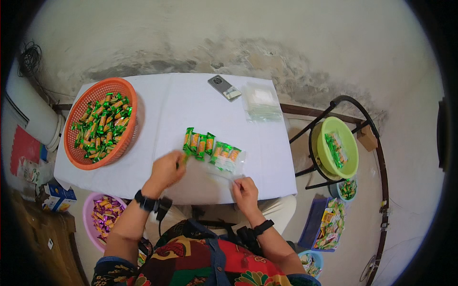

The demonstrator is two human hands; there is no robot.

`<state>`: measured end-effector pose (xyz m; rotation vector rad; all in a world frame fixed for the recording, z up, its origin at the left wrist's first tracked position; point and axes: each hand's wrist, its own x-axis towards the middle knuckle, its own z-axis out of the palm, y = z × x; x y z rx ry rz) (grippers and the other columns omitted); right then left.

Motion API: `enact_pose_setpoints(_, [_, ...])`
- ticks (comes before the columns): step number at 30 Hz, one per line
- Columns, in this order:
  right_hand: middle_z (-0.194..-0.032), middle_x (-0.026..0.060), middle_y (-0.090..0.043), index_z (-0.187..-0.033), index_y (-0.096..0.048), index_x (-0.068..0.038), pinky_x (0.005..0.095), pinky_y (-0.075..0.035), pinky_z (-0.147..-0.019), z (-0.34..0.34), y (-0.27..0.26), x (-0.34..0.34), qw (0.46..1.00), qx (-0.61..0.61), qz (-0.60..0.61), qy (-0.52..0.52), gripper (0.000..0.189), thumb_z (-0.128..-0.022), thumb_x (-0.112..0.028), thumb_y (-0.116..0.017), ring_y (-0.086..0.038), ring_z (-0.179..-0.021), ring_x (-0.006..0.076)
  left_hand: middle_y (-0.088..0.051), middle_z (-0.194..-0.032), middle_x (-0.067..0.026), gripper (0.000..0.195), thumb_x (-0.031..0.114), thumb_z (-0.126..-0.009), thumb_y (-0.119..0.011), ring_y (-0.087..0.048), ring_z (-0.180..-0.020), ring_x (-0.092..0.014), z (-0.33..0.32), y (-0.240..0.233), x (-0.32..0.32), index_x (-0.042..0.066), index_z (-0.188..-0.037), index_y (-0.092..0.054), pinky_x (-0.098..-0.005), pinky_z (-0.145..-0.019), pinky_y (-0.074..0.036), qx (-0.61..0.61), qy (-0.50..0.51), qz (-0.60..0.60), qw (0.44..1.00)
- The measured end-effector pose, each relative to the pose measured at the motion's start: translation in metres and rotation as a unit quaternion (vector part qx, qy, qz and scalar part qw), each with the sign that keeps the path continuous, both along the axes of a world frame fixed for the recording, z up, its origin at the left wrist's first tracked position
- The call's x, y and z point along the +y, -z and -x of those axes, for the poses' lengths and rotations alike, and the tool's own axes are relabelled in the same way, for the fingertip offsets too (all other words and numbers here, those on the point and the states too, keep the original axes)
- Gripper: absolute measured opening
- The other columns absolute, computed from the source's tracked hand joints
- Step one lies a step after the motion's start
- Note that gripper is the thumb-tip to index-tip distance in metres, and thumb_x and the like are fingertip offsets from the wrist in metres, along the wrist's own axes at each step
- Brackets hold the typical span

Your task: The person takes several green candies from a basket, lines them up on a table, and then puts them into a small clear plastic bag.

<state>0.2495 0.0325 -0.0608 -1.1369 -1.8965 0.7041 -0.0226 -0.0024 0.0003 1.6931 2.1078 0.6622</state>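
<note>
My left hand (170,169) has its fingers closed on a green-wrapped candy (185,153), partly hidden by the fingers and blurred. Just beyond it, several green-and-orange wrapped candies (201,146) lie side by side on the white tablecloth. To their right rests a clear plastic bag (234,168) with several of the same candies (225,151) in its far part. My right hand (245,193) is curled at the near edge of this bag; whether its fingertips pinch the plastic cannot be told. An orange plastic basket (131,134) full of such candies stands at the table's left.
A phone (223,87) and a stack of clear bags (263,102) lie at the back. Right of the table, a black-framed chair (304,134) holds a green basin (352,150) with bagged candies. Lower down are a blue crate (313,225) and a pink basin (87,214) of purple-wrapped candies.
</note>
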Motion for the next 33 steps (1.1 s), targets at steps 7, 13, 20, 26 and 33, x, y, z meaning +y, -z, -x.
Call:
enact_pose_setpoints(7, [-0.074, 0.0108, -0.054, -0.085, -0.061, -0.004, 0.0327, -0.047, -0.06, 0.009, -0.004, -0.003, 0.999, 0.03, 0.024, -0.006, 0.009, -0.078, -0.001, -0.066, -0.056, -0.067, 0.0251, -0.061, -0.075, -0.0182, 0.018, 0.02, -0.076, -0.061, -0.058, -0.072, -0.038, -0.065, 0.034, -0.021, 0.003, -0.083, -0.06, -0.0463, -0.065, -0.046, -0.036, 0.212, 0.004, 0.977])
enact_pose_setpoints(13, [-0.073, 0.0102, -0.054, -0.084, -0.061, -0.004, 0.0327, -0.046, -0.06, 0.008, 0.0, -0.006, 1.0, 0.018, -0.014, -0.006, 0.009, -0.077, 0.001, -0.066, -0.055, -0.065, 0.0239, -0.061, -0.074, -0.0196, 0.022, 0.021, -0.078, -0.061, -0.058, -0.071, -0.04, -0.111, 0.055, 0.014, 0.0, -0.081, -0.057, -0.0477, -0.065, -0.045, -0.146, 0.124, -0.031, 0.981])
enact_pose_setpoints(20, [-0.076, 0.0118, -0.054, -0.087, -0.061, -0.005, 0.0339, -0.047, -0.059, 0.001, 0.002, -0.003, 1.0, 0.021, 0.008, -0.003, 0.012, -0.077, -0.001, -0.066, -0.056, -0.067, 0.028, -0.059, -0.078, -0.0184, 0.013, 0.013, -0.078, -0.059, -0.058, -0.074, -0.041, -0.12, 0.076, 0.022, 0.0, -0.082, -0.056, -0.0479, -0.065, -0.045, -0.149, 0.14, -0.09, 0.975])
enact_pose_setpoints(26, [-0.074, 0.0121, -0.053, -0.086, -0.06, -0.005, 0.0344, -0.046, -0.058, -0.003, 0.008, 0.0, 0.999, 0.04, 0.011, -0.002, 0.012, -0.077, 0.0, -0.065, -0.055, -0.066, 0.0282, -0.059, -0.078, -0.0125, 0.004, 0.012, -0.078, -0.057, -0.06, -0.072, -0.032, -0.13, 0.063, 0.022, 0.007, -0.078, -0.057, -0.0431, -0.061, -0.047, 0.049, 0.214, -0.079, 0.973])
enact_pose_setpoints(33, [-0.07, 0.0108, -0.052, -0.081, -0.058, -0.004, 0.0337, -0.044, -0.057, -0.001, 0.002, -0.002, 1.0, 0.021, 0.016, 0.004, 0.009, -0.077, 0.001, -0.064, -0.052, -0.063, 0.0268, -0.057, -0.078, -0.0065, 0.005, 0.016, -0.073, -0.058, -0.059, -0.076, -0.023, -0.132, 0.039, 0.043, 0.013, -0.072, -0.054, -0.0393, -0.065, -0.047, 0.193, 0.2, -0.196, 0.941])
